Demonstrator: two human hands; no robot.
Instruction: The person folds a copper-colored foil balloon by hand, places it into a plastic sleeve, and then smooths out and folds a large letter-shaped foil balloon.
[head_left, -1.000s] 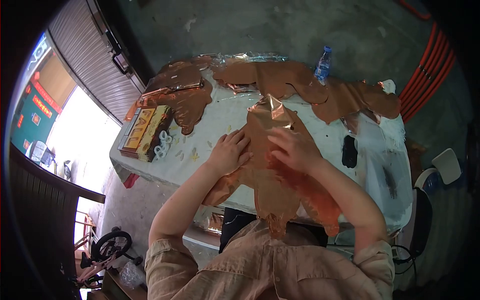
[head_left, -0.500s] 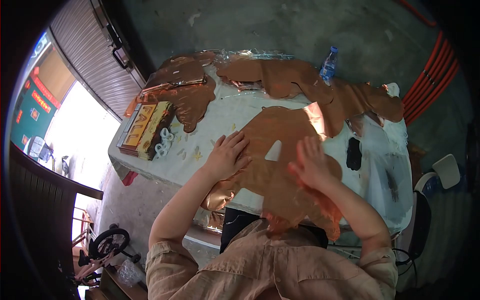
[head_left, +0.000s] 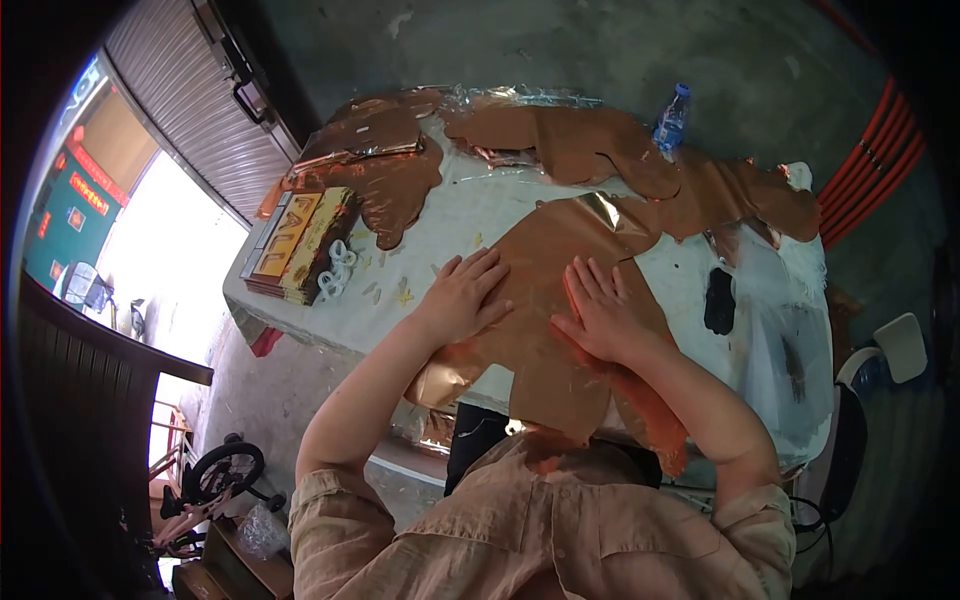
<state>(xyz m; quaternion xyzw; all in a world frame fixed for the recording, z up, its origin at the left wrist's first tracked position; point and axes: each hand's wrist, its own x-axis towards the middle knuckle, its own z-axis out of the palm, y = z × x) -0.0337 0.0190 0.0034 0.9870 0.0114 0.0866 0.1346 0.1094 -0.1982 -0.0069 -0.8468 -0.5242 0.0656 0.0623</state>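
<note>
Here, both hands lie flat with fingers spread on a copper foil sheet (head_left: 545, 300) at the near edge of the tabletop (head_left: 470, 215). The left hand (head_left: 462, 295) presses the sheet's left part; the right hand (head_left: 600, 310) presses its middle, just beside the left. The sheet's far corner is folded over, showing a shiny underside, and its near part hangs off the edge toward the person's chest. More foil pieces (head_left: 580, 145) lie along the far side. A stack of boxes (head_left: 300, 240) sits at the left edge, a water bottle (head_left: 672, 118) at the far right.
</note>
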